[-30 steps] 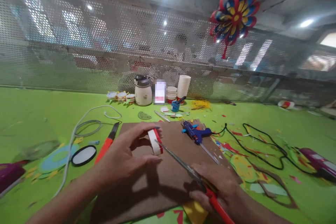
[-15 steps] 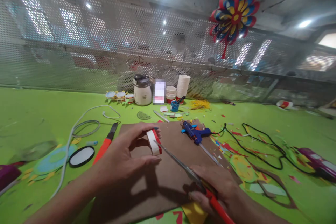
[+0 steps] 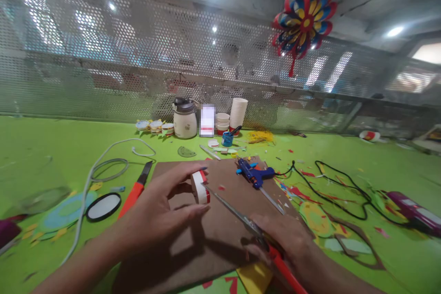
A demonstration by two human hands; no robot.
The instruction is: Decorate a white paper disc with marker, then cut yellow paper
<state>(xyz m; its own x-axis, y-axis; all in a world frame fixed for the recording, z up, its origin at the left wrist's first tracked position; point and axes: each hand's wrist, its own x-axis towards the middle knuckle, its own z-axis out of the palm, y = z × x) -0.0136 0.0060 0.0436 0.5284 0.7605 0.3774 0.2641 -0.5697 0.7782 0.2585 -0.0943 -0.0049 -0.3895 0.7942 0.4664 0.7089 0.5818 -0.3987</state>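
Since the earlier frame, a red scrap (image 3: 221, 188) has appeared over the board (image 3: 220, 170) in the head view. Your left hand (image 3: 160, 204) pinches the ring (image 3: 198, 190) above it; your right hand (image 3: 280, 234) grips the scissors (image 3: 253, 226), tip at the ring. Squeezing hard could dent it; a slip could jab your left hand.

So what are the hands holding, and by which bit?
Left hand: a white-and-red piece, by its top and bottom edges. Right hand: scissors, by their red handles.
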